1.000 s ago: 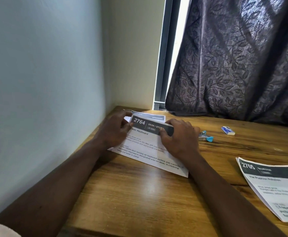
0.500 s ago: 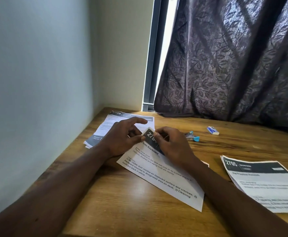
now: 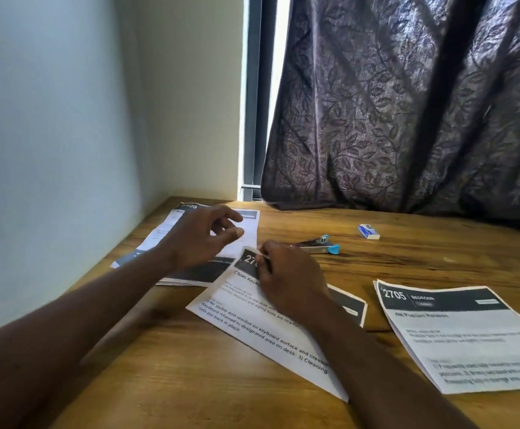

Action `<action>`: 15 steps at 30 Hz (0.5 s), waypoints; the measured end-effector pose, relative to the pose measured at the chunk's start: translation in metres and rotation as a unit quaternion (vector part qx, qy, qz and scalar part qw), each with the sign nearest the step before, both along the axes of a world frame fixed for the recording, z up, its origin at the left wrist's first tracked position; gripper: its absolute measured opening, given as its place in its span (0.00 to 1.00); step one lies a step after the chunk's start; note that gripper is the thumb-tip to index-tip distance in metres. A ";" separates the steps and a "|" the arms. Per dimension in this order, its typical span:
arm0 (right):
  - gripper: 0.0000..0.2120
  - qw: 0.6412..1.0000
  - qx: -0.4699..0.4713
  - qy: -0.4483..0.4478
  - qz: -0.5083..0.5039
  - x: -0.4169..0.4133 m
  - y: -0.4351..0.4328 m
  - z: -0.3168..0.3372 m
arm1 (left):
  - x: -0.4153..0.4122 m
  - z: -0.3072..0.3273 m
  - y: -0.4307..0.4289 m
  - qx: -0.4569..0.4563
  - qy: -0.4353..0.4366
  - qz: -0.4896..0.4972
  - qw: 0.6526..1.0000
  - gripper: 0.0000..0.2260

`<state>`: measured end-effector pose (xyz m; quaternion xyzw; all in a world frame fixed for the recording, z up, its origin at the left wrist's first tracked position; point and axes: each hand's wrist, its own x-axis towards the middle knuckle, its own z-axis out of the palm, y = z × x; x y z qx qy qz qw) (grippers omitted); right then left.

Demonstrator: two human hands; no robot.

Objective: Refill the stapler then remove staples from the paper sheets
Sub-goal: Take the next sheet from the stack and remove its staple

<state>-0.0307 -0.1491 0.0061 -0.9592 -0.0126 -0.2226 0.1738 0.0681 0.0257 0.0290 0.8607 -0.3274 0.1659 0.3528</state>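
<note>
Whereas half a second ago both hands pinched the top corner of the sheet (image 3: pixel 271 332), the left hand (image 3: pixel 200 239) has now let go and hangs just above the left stack (image 3: pixel 165 233), fingers spread and loosely curled, holding nothing. Right hand (image 3: pixel 286 280) stays on the sheet, thumb and forefinger pinched at its dark header corner; whether a staple sits between them cannot be told. Sheet lies flat on the desk (image 3: pixel 190 376), long axis diagonal, header corner pointing far-left, opposite corner near-right. Stapler (image 3: pixel 317 244) rests just beyond the right hand, hinged open, long axis roughly left-right, blue end to the right. Staple box (image 3: pixel 368 231) lies farther right, well apart. A second sheet (image 3: pixel 469 335), headed 2705, lies near-right.
</note>
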 end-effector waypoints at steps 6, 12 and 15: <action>0.10 1.000 -0.003 -0.013 0.004 0.002 -0.003 -0.002 | 0.037 0.038 -0.094 0.196 0.059 -0.094 0.974 0.12; 0.12 1.000 -0.009 -0.014 0.016 0.003 -0.007 -0.001 | 0.055 0.033 -0.153 0.313 0.117 -0.141 0.932 0.21; 0.12 1.000 -0.013 -0.010 0.015 0.006 -0.008 -0.003 | 0.056 0.034 -0.161 0.310 0.111 -0.157 0.931 0.21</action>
